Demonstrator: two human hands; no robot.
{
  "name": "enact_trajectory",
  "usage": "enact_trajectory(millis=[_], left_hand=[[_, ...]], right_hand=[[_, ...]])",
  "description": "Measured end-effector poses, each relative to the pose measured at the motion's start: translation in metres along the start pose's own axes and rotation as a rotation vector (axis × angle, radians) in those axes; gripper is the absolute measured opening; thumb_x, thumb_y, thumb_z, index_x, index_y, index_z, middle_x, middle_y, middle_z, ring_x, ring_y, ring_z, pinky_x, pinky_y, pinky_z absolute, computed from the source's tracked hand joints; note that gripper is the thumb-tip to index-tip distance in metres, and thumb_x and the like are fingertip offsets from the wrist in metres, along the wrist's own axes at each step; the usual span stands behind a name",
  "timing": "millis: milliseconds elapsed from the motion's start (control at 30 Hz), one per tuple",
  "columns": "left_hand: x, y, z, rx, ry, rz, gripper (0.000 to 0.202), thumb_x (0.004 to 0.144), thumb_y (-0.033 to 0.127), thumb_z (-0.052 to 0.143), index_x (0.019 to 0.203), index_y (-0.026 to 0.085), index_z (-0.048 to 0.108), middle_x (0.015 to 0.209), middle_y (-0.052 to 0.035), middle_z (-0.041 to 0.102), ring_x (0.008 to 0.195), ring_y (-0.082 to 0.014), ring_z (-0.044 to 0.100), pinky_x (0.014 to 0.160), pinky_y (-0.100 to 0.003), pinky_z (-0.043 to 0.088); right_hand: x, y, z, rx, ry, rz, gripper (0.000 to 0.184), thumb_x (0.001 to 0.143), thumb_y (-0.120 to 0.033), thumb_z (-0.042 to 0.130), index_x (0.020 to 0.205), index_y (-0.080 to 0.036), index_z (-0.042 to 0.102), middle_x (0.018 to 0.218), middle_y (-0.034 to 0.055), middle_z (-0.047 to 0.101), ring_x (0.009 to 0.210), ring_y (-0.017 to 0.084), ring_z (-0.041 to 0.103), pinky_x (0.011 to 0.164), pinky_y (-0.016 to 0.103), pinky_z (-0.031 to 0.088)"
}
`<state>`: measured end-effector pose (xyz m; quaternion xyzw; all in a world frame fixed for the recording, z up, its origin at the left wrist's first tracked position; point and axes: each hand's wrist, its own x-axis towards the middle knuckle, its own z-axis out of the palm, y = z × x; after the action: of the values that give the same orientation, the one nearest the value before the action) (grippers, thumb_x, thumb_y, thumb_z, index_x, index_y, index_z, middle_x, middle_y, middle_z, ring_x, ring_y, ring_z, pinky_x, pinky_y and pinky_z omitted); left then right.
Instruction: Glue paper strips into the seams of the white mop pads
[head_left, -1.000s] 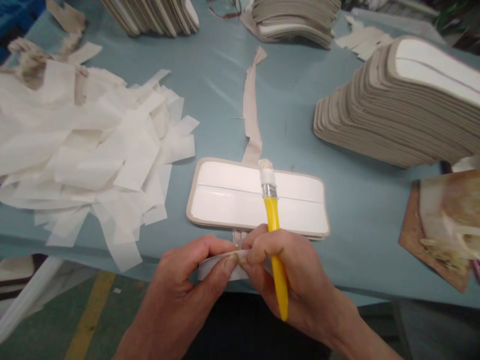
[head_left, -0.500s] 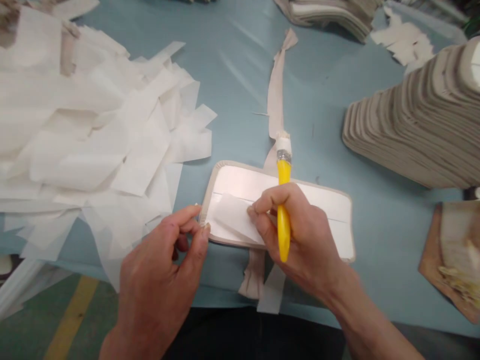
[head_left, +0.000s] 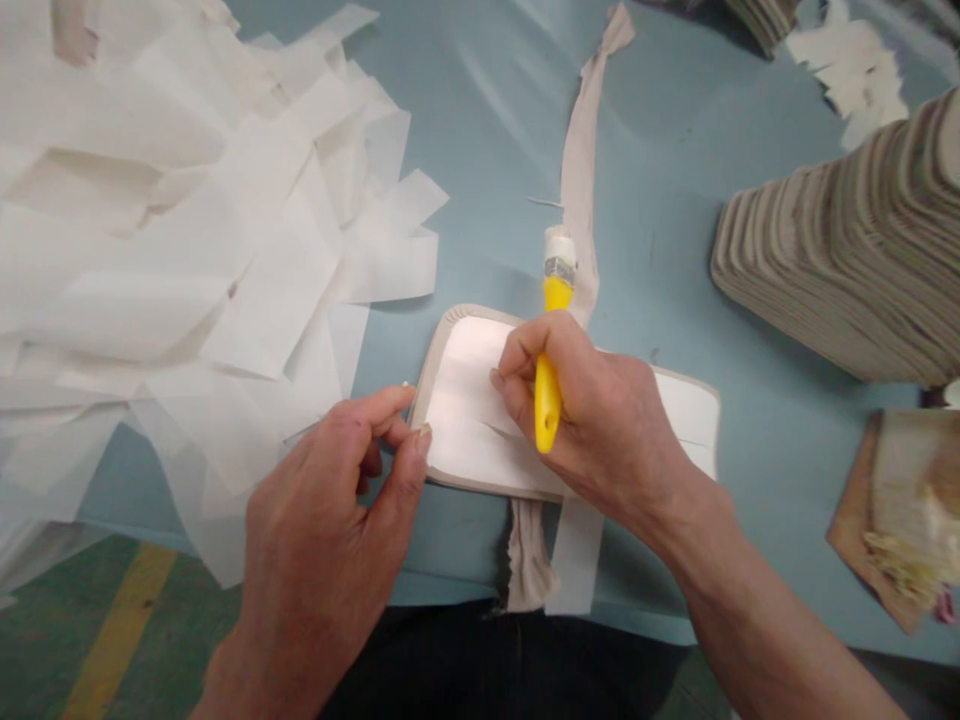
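Note:
My left hand pinches the left edge of a flat white panel with rounded corners and a beige fabric border, thumb on top. In my right hand is a paintbrush with a yellow handle, its white-coated bristles pointing away from me. The thumb and forefinger of that hand are pressed together over the panel's face; whether they also hold paper cannot be made out. Part of the panel is hidden under this hand. A beige fabric strip runs beyond the panel's far edge, and a white paper strip sticks out in front.
A large heap of white paper strips covers the left of the blue-green table. At right stands a tall stack of beige-edged panels. A brown piece with yellowish residue lies near the right front, paper scraps behind.
The right fingers have moved up and slightly left over the panel, bringing the brush along. The pale strip seen slanting on the panel's left part no longer shows there. The left hand keeps its hold.

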<state>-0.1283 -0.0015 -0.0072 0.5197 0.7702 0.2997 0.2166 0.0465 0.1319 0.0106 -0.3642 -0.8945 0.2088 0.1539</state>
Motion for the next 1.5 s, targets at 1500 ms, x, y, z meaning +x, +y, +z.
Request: enact_trajectory(millis=[1500], left_hand=[[0.024, 0.000, 0.010, 0.088, 0.092, 0.248, 0.020, 0.104, 0.021, 0.058, 0.119, 0.018, 0.071, 0.101, -0.0012, 0.072, 0.096, -0.0163, 0.073, 0.087, -0.030, 0.057]], right_hand=[[0.012, 0.000, -0.006, -0.032, -0.125, -0.009, 0.023, 0.084, -0.007, 0.051, 0.098, -0.026, 0.053, 0.073, -0.0080, 0.063, 0.054, 0.012, 0.050, 0.057, 0.026, 0.028]])
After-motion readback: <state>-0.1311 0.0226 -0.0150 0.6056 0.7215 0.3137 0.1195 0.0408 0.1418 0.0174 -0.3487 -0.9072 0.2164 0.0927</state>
